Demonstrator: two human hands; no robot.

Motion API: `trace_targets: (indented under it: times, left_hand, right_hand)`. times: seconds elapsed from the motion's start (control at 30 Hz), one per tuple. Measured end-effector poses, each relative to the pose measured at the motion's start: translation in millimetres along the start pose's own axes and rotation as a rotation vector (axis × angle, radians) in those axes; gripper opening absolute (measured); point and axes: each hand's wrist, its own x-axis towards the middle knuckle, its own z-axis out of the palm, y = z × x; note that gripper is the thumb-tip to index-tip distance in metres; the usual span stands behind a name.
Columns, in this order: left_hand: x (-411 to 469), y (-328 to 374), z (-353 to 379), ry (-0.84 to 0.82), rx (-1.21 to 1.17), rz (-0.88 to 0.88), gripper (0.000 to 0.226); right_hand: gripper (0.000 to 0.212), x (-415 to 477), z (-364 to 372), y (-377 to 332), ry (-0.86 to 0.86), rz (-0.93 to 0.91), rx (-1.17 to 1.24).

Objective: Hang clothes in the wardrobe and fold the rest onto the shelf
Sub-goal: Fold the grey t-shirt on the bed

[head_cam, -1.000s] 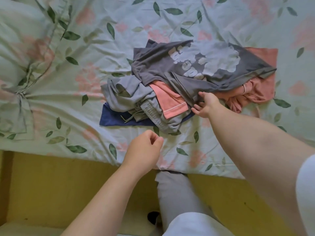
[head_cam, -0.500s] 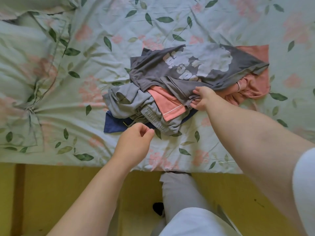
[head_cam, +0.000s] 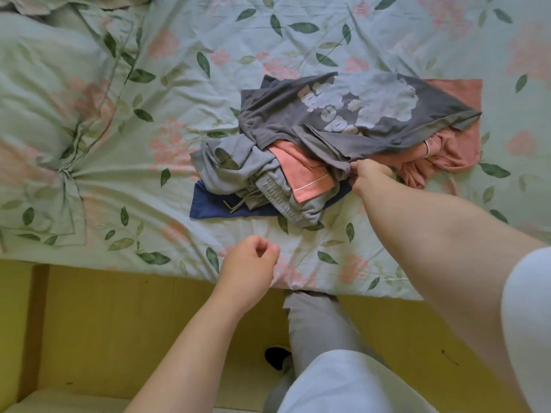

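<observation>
Right now your right hand (head_cam: 368, 175) has its fingers (head_cam: 357, 167) pinched shut on the lower hem of the dark grey cotton T-shirt with a pale cloud-like print (head_cam: 351, 114), gripping the fabric at the near edge of the clothes pile. Your left hand (head_cam: 249, 263) hangs just above the bed, near its front edge, with its fingers (head_cam: 267, 251) curled loosely inward and nothing between them; it is apart from the pile and touches no garment. The printed T-shirt lies crumpled on top of the heap, print facing up, its letters reading upside down from where you stand. Under it, a salmon-pink folded garment with thin white piping (head_cam: 304, 174) pokes out just left of your right hand. Beside that sits a bunched pair of light grey drawstring trousers with a ribbed waistband (head_cam: 238, 171), their cord trailing over a flat navy blue cloth (head_cam: 208, 207) that lies at the bottom, against the bed. Behind your right wrist, a rumpled rust-pink garment (head_cam: 447, 144) spreads out to the right from under the grey shirt. All of this rests in the middle of the bed, on a pale green sheet printed with pink flowers and dark leaves (head_cam: 149, 84), which is wrinkled and gathered into a knot at the left. Below the sheet runs the yellow wooden bed frame (head_cam: 119, 323), with your grey-trousered leg (head_cam: 322, 329) against it.
</observation>
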Motion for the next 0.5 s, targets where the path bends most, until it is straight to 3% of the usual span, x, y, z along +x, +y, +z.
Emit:
trace_targets:
  times: [0.17,0.23,0.37,0.5]
  left_hand:
    - [-11.2,0.9,-16.6,0.046,-0.055,-0.012,0.020]
    - [-21.2,6.3,-23.9,0.067,-0.063,0.000,0.019]
    - [-57.2,20.9,-39.7,0.104,-0.048,0.095,0.019]
    - [-95.3,27.5,-59.1,0.154,-0.065,0.176,0.023]
  right_hand:
    - [0.042,-46.3,12.6,-16.5,-0.084,0.006,0.075]
    - [0.029,-83.5,13.9,-21.0,-0.173,0.061,0.158]
    - [0.028,-178.0,-1.7,-17.7,-0.394,0.060,0.239]
    - [0.049,-281.1,-35.3,-0.5,-0.736,-0.015,0.222]
